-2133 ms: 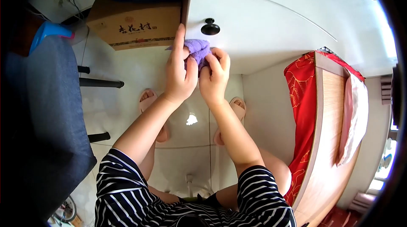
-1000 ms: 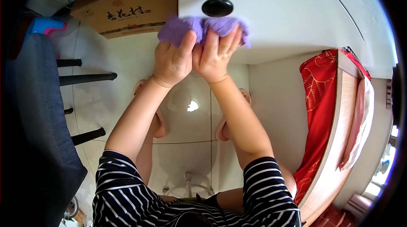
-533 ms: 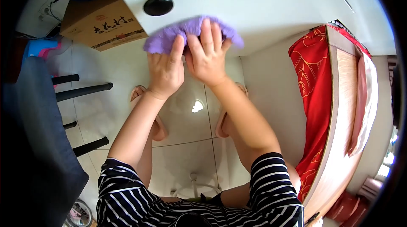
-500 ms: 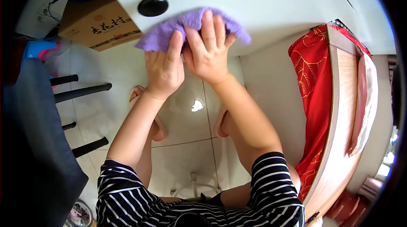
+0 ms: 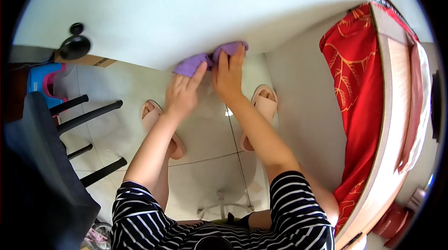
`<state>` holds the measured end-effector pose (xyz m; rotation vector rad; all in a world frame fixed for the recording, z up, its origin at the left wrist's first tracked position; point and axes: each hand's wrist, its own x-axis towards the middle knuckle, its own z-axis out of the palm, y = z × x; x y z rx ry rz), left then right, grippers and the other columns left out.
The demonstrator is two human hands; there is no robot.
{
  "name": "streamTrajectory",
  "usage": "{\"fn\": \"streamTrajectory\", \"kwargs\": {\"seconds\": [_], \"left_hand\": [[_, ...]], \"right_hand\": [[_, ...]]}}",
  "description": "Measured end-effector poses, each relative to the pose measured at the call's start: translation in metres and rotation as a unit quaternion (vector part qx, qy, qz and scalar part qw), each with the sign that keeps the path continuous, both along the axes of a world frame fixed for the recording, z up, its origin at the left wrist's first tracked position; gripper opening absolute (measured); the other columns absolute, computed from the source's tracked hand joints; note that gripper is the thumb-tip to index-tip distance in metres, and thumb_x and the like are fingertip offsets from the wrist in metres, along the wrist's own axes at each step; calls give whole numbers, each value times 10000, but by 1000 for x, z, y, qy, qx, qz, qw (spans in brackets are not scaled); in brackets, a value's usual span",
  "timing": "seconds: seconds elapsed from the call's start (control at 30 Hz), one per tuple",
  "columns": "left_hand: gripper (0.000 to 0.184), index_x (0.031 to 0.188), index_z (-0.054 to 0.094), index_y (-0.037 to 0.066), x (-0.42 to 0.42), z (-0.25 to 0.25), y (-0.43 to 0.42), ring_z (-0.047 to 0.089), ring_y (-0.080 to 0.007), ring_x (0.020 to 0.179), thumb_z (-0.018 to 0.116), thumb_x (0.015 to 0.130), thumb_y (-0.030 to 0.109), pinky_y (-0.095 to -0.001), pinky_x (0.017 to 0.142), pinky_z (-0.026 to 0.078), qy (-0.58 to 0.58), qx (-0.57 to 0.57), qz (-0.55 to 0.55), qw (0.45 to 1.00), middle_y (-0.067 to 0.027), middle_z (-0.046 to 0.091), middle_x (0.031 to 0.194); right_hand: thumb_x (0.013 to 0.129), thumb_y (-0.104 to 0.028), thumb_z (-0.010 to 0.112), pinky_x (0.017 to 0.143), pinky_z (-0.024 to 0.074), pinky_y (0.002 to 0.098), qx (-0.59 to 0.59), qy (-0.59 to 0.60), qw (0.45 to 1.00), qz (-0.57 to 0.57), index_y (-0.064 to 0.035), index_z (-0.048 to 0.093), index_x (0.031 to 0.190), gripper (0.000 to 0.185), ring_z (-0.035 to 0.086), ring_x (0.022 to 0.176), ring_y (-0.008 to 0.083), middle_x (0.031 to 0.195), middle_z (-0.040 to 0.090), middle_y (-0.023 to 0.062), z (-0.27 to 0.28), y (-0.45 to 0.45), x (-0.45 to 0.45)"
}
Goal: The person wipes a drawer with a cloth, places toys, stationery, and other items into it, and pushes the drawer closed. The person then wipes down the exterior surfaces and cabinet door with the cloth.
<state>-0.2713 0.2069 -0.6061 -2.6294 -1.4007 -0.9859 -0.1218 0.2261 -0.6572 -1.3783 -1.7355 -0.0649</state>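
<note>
A purple cloth (image 5: 192,65) lies bunched along the lower edge of a white panel (image 5: 196,12). My left hand (image 5: 183,96) holds its left part, fingers pressed against it. Close beside it, my right hand (image 5: 228,75) grips the right part of the same cloth, fingers pointing up over the edge. Some fingertips are hidden by the cloth. On the panel's left side sits a round black knob (image 5: 75,47), away from both hands.
A dark chair (image 5: 51,142) with black legs stands at left, near a blue and pink plastic item (image 5: 44,84). Behind the panel, a cardboard box (image 5: 100,61) shows partly. At right is a bed edge (image 5: 392,91) with red fabric (image 5: 357,77). Tiled floor (image 5: 200,133) lies below.
Both hands and the cloth have moved down to the panel's lower edge, and the cloth is now more bunched. The knob appears farther left and lower; the panel now covers most of the box.
</note>
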Motion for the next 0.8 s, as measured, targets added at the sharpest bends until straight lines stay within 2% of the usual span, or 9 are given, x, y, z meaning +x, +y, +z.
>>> {"fn": "streamTrajectory", "kwargs": {"seconds": [0.07,0.17,0.23,0.3,0.43,0.53,0.63,0.77,0.8], "left_hand": [[545,1331,439,27,0,19,8,549,-362,1083,475,796,-68,-449,955,410,10,41,-39,998,-199,548,1210],[519,1359,377,-19,10,60,22,534,-414,1108,446,846,-63,-467,975,395,-40,109,-70,991,-256,514,1249],[486,1325,427,-4,25,81,31,577,-383,1021,482,845,-53,-457,931,427,-140,149,-73,976,-220,562,1178],[446,1268,510,17,38,95,36,609,-340,967,528,828,-52,-431,897,457,-164,168,-65,970,-175,608,1108],[462,1199,611,90,54,92,43,617,-280,941,566,766,-65,-391,862,478,-90,181,-65,977,-97,648,1047],[517,1236,558,31,56,57,33,587,-359,1009,471,751,-126,-440,909,431,-6,42,-95,995,-174,599,1152],[512,1196,591,37,59,40,23,573,-352,1029,477,726,-132,-437,906,429,22,-32,-73,997,-168,600,1143],[471,1258,522,-3,56,56,34,535,-372,1111,440,809,-121,-453,954,406,-36,71,-113,990,-212,572,1176],[465,1247,536,9,59,69,37,558,-360,1052,467,802,-107,-450,926,427,-95,86,-114,985,-198,589,1138]], "right_hand": [[745,-88,636,967,383,544,8,9,1000,11,-77,504,1243,516,316,1242,526,1396,295,303,19,6,-3],[720,-61,617,973,386,490,152,19,987,39,-149,621,1132,421,379,1235,419,1422,346,186,75,28,-2],[760,-193,587,978,334,463,211,14,976,60,-211,664,1065,315,380,1249,343,1345,475,136,119,43,7],[830,-347,499,1025,222,490,256,6,967,1,-238,667,1053,300,351,1277,327,1355,471,142,140,56,16],[849,-355,477,1047,121,627,256,99,960,-57,-60,515,1202,461,182,1319,498,1424,210,337,99,71,32],[820,-146,537,1017,145,674,104,123,985,-62,81,251,1330,627,112,1282,606,1402,67,424,32,43,33],[823,-97,526,1021,126,677,9,186,981,-53,97,213,1339,634,88,1284,617,1399,59,430,17,27,26],[801,-86,525,1053,129,633,132,196,971,-30,35,303,1349,604,119,1299,589,1424,93,395,56,41,18],[787,-90,533,1063,129,618,189,175,966,-18,0,358,1344,591,139,1307,572,1438,120,371,81,50,22]]}}
